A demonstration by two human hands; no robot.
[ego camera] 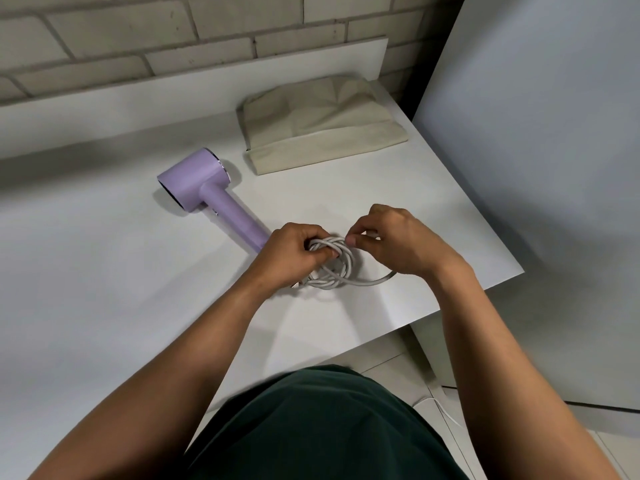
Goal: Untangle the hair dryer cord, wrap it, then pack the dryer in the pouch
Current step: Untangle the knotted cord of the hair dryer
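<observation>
Gripping cord (332, 268), hands (294, 251) (398, 240) near table (104, 306) edge, dryer (204, 188) beside, pouch (322, 133) beyond

A single head-worn camera looks forward and steeply down, close over the white table (104, 306), toward the far brick wall (138, 36).

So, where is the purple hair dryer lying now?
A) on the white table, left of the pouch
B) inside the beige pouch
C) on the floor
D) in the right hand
A: the hair dryer lies on the white table, left of the pouch and outside it; the left hand and the right hand hold the cord instead.
</observation>
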